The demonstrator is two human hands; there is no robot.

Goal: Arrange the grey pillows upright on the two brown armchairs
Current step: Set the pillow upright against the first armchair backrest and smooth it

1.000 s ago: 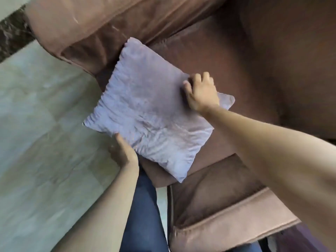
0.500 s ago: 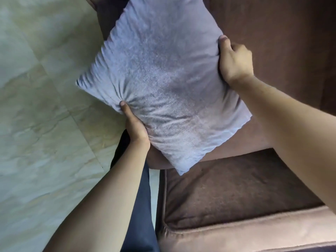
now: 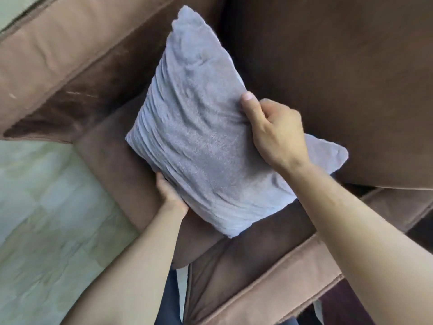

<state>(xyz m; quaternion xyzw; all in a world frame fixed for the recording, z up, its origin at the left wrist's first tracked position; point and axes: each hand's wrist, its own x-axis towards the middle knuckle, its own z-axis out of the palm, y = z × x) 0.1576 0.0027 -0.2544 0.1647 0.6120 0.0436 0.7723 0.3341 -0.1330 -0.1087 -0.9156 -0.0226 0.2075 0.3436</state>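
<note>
A grey, crinkled pillow [image 3: 201, 137] is held tilted above the seat of a brown armchair [image 3: 339, 78], one corner pointing up toward the backrest. My left hand [image 3: 169, 195] grips its lower left edge from underneath. My right hand [image 3: 274, 130] pinches its right edge, thumb on the front face. The pillow's lower right corner lies behind my right wrist. The seat cushion [image 3: 112, 170] shows below and left of the pillow.
The armchair's left armrest [image 3: 54, 66] runs across the upper left, its right armrest [image 3: 269, 292] across the lower right. Pale tiled floor [image 3: 46, 231] lies to the left. My blue trouser leg [image 3: 169, 301] is at the bottom centre.
The pillow has been lifted and carried in over the seat toward the backrest. My view swung up from the floor and seat front to the chair's back. Both hands kept their grip.
</note>
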